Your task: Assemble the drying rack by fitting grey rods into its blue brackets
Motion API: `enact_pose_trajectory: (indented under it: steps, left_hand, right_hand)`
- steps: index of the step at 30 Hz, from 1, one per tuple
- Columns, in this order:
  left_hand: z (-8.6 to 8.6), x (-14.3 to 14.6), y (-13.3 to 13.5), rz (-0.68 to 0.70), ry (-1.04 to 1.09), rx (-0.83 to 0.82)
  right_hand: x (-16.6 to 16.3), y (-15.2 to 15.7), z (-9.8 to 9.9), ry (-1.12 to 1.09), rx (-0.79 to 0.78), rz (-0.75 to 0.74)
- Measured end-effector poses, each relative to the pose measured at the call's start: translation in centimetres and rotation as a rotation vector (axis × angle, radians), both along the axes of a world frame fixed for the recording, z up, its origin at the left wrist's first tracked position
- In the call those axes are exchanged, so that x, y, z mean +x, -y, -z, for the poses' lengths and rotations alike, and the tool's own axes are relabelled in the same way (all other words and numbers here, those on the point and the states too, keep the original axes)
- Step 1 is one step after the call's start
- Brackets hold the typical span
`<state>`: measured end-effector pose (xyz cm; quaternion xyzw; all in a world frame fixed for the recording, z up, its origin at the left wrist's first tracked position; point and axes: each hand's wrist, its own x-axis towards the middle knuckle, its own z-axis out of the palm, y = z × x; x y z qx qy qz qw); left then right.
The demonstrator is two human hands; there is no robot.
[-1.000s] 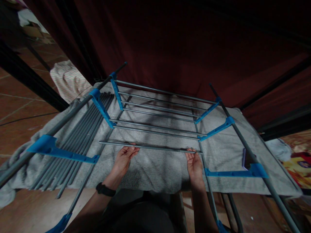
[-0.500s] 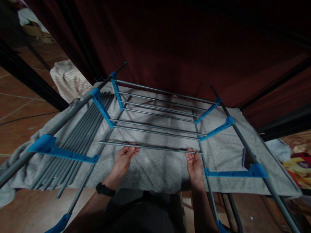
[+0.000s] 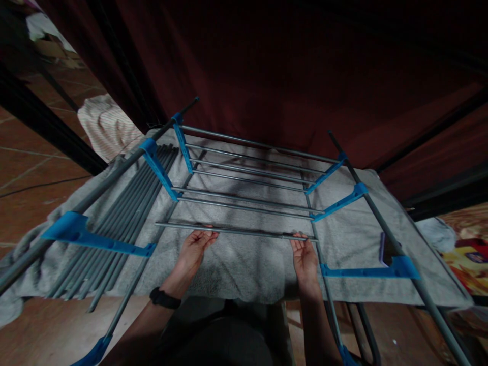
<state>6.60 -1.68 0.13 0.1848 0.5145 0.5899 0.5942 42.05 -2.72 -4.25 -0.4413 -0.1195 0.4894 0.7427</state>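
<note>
A thin grey metal tube (image 3: 247, 233) runs level between my two hands, in front of a rack frame of grey poles and blue plastic brackets. My left hand (image 3: 195, 247) grips it left of its middle, fingers curled under it. Close to its right end, my right hand (image 3: 305, 254) holds it in the fingers, palm turned up. A joint shows in the tube just left of the right fingers. Beyond it, several crossbars (image 3: 247, 206) span the frame between the left brackets (image 3: 162, 173) and right brackets (image 3: 335, 203). The nearer left bracket (image 3: 99, 239) and nearer right bracket (image 3: 369, 271) carry no crossbar.
A bundle of loose grey tubes (image 3: 118, 218) lies on the grey towel (image 3: 244, 269) at the left. A phone-like dark object (image 3: 386, 250) rests behind the right pole. A dark red curtain (image 3: 259, 76) hangs at the back, and a striped cloth (image 3: 109, 124) lies beyond the left edge.
</note>
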Motion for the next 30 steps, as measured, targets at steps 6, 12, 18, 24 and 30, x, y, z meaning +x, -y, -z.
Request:
enact_pose_trajectory:
  steps: [6,12,18,24,30]
  left_hand:
    - [-0.2,0.0,0.0,-0.005,0.005,-0.005]
    - [-0.7,-0.1,0.0,0.005,0.040,-0.021]
    - [-1.1,-0.3,-0.2,-0.072,0.083,-0.001]
    - [-0.9,-0.6,-0.4,-0.122,0.045,-0.004]
    - [-0.8,-0.7,-0.4,-0.102,0.039,-0.018]
  right_hand:
    - [-0.1,-0.1,-0.1,0.018,0.002,0.013]
    - [-0.1,-0.2,-0.1,0.013,0.003,0.009]
    - [0.1,-0.2,0.1,-0.012,-0.013,0.012]
    - [0.2,-0.1,0.4,0.019,-0.004,-0.006]
    - [0.0,-0.3,-0.3,-0.032,-0.018,0.008]
